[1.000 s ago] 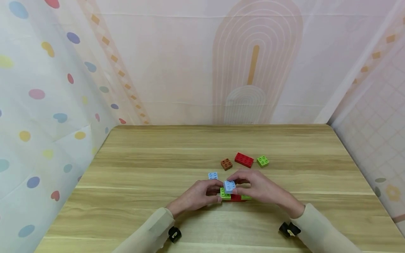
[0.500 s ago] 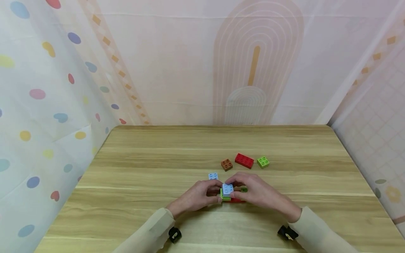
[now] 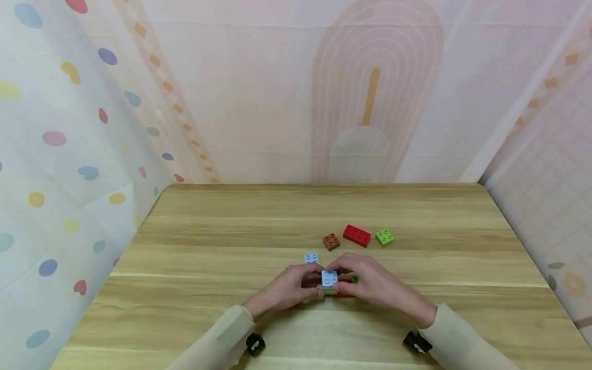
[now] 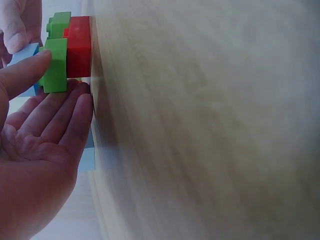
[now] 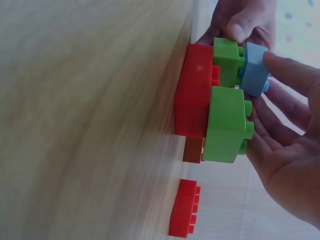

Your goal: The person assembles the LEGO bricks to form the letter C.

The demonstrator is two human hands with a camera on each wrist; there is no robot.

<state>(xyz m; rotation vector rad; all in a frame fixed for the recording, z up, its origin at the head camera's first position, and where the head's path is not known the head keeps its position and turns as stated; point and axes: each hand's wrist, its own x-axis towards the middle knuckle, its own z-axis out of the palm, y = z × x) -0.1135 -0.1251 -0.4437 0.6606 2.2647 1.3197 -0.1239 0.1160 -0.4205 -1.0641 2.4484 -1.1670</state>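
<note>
**Light-blue brick [image 3: 329,278] pinched over the left-end green brick [image 5: 226,60]**

The right hand [image 3: 370,277] holds the light-blue brick narrowly between thumb and fingers, studs up. It sits over the left-end green brick, whose studs show between the two in the right wrist view, so it looks unseated and slightly tilted; whether it touches those studs, I cannot tell. The left hand [image 3: 293,285] grips that green brick, thumb on one side and fingers on the other.

Pressing while the tilt remains could catch only some studs and leave the light-blue brick crooked. A push off-centre, bearing down on one end of the red base brick [image 5: 194,90], might rock it or pop the right-end green brick [image 5: 225,125] loose. The left thumb, close to the joint, could also get nipped.

Just behind the left fingertips lies a spare light-blue brick [image 3: 311,258], which a sideways slip might nudge. Farther back on the wooden table [image 3: 208,221] are a brown brick [image 3: 331,241], a loose red brick [image 3: 357,235] and a loose green brick [image 3: 384,237].
</note>
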